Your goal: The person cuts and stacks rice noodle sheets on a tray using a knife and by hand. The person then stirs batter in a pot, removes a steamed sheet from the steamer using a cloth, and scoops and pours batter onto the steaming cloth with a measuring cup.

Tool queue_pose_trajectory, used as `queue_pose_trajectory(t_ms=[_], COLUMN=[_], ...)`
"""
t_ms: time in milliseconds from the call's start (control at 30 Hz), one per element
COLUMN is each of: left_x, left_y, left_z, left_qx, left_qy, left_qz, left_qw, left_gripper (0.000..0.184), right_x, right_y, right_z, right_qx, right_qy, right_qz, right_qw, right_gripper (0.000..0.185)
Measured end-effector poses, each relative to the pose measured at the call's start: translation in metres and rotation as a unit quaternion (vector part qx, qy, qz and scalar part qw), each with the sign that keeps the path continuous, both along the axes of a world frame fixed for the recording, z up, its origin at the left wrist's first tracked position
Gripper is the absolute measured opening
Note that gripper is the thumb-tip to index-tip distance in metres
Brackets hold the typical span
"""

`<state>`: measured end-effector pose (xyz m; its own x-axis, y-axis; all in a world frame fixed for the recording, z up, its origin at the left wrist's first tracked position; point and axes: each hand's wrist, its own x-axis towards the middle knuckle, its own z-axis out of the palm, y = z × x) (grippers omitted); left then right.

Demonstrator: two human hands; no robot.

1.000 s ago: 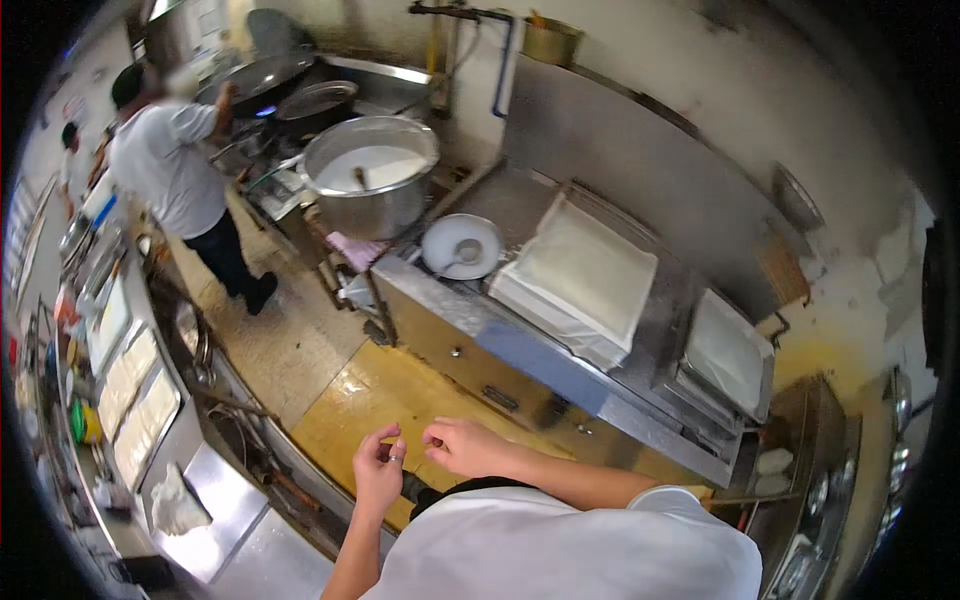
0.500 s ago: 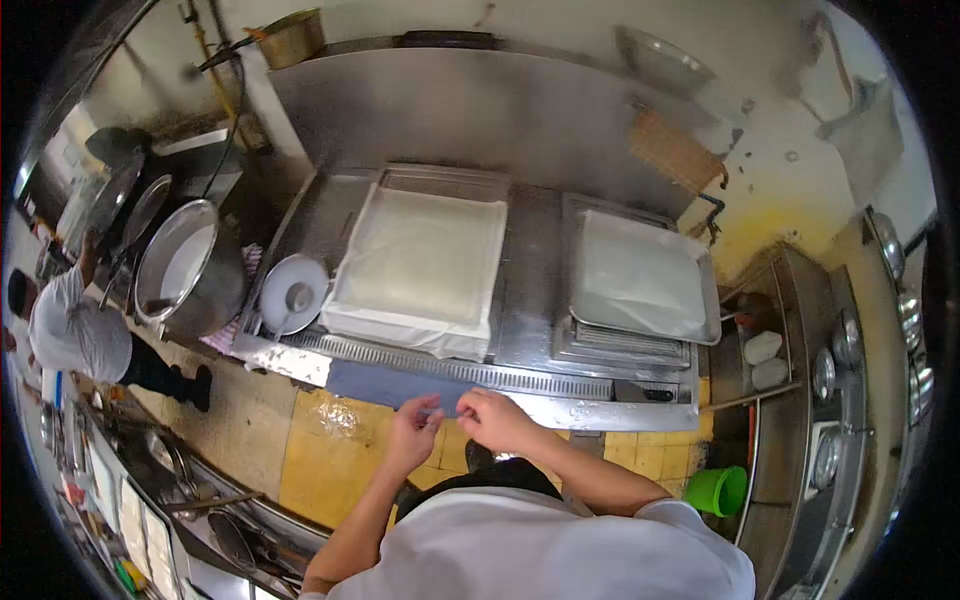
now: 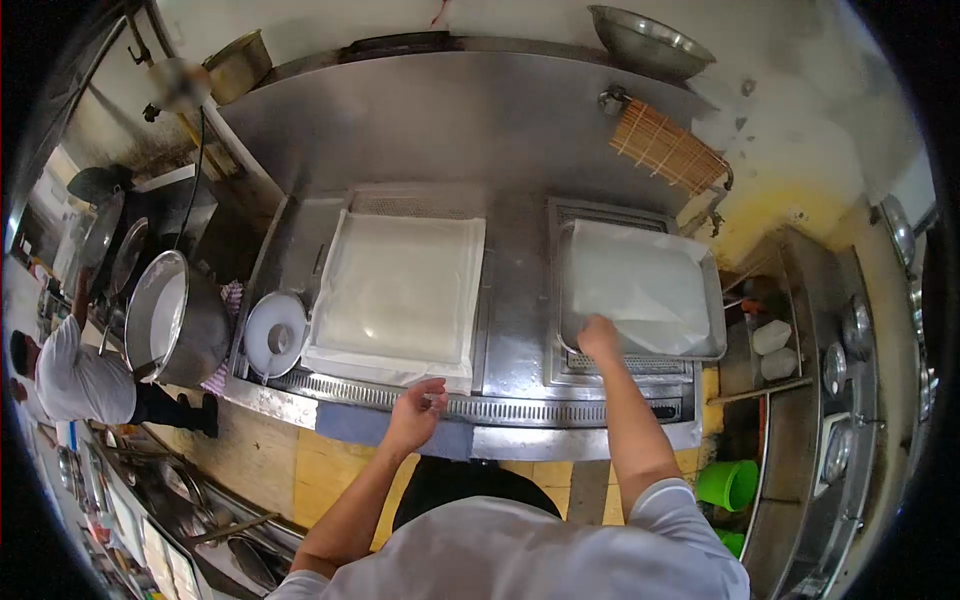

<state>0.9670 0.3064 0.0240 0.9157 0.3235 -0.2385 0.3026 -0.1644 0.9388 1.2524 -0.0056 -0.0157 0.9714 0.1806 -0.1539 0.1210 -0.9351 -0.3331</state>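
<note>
- Head view: our right hand (image 3: 600, 337) is at the near-left corner of the right metal tray (image 3: 716, 318), fingers curled in; we cannot tell whether they pinch the rim or the white sheet (image 3: 640, 270).
- That sheet lies in the tray, its near edge rumpled; we judge it serves as a liner or cover.
- Beneath, a slotted rack (image 3: 645, 368) shows along the near side, probably keeping the tray off the steel counter (image 3: 520, 300).
- Our left hand (image 3: 417, 412) hangs over the counter's near edge, fingers loosely bent and apart, with nothing seen between them.
- Just beyond it, white cloth (image 3: 385, 367) frames a smooth, pale layer (image 3: 400, 285), perhaps to contain it.
- Farther left, a round white dish (image 3: 258, 330) holds a metal ladle (image 3: 280, 338), likely parked within reach of the big pot (image 3: 207, 330).
</note>
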Motion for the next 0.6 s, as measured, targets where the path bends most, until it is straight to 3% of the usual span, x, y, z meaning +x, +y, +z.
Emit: queue_pose_trajectory(t_ms=[100,200,300,400,500,600], left_x=[0.020,0.047,0.083,0.130,0.178,0.223], left_y=[0.039,0.102,0.176,0.261,0.313,0.378], left_z=[0.002,-0.006,0.003,-0.017,0.014,-0.029], left_qx=[-0.001,-0.014,0.062,0.197,0.260,0.367], left_qy=[-0.007,-0.043,-0.076,-0.082,0.013,-0.030], left_qz=[0.026,0.057,0.106,0.172,0.214,0.198], left_qw=[1.000,0.997,0.989,0.962,0.942,0.908], left_gripper=[0.031,0.030,0.027,0.025,0.025,0.026], right_x=[0.010,0.020,0.054,0.087,0.130,0.184], right_y=[0.004,0.043,0.087,0.155,0.212,0.237], right_z=[-0.012,0.039,0.046,0.042,0.023,-0.031], right_qx=[-0.097,-0.118,0.027,0.236,0.246,0.265], right_qy=[0.034,-0.016,-0.074,-0.053,-0.014,0.003], right_qz=[-0.032,-0.048,0.023,-0.015,-0.032,-0.002], right_qw=[0.994,0.992,0.997,0.970,0.969,0.964], right_gripper=[0.025,0.025,0.022,0.022,0.027,0.025])
